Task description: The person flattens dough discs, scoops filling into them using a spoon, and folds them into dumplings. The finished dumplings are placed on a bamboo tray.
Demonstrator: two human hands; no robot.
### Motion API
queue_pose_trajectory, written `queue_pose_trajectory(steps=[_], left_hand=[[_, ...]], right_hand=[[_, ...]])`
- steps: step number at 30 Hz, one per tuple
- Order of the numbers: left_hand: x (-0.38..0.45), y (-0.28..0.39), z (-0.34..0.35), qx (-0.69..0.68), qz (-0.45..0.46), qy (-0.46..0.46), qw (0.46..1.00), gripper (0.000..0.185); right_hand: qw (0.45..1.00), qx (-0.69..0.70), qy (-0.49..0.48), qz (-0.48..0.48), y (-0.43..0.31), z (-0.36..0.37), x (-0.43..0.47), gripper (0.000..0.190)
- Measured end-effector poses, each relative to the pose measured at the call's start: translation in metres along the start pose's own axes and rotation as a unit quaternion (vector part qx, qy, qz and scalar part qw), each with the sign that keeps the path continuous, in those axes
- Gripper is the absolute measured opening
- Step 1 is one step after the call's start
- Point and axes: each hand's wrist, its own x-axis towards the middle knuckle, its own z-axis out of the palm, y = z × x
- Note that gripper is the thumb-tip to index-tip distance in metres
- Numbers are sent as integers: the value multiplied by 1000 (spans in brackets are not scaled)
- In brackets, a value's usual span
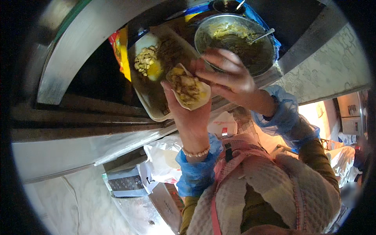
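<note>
My left hand [189, 117], with a beaded bracelet and a blue plastic sleeve cover at the wrist, holds an open piece of dough wrapper [188, 91] topped with a chunky yellow-brown filling. Close beside it on the right is my right hand [226, 70], blurred, its fingers spread near the wrapper's edge; whether they touch it is unclear. A large metal bowl [205, 29] behind the right hand contains more filling, with a spoon [263, 35] resting inside against its rim. Under the left hand lies a tray [157, 117] with pale chopped pieces [146, 61] and what looks like raw egg [154, 70].
A dark bowl [229, 6] with a light utensil stands behind the metal bowl. Red and yellow packaging [122, 55] lies at the tray's left. Below the counter edge are a white plastic bag [164, 158] and a box [126, 183]. A curved metal frame [70, 53] borders the upper left.
</note>
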Motion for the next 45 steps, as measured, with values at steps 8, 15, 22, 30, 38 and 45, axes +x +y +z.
queue_pose_trajectory(steps=[8,15,22,30,38,45], left_hand=[[-30,-50,16,147,-61,-18,987,60],[-34,-78,23,406,-97,-51,907,54],[-36,-115,14,307,-302,-190,882,59],[-52,-172,37,408,-380,-317,767,43],[-86,-226,62,369,-418,-340,758,63],[-100,-291,67,402,-461,-366,702,56]], right_hand=[[996,-25,79,26,-24,-25,-36,52],[983,-129,125,37,-31,-73,-72,52],[953,-130,18,274,-62,-137,-119,52],[919,-117,75,370,-110,-199,-158,38],[887,23,268,376,-136,-226,-203,21],[772,201,404,447,-138,-255,-237,26]])
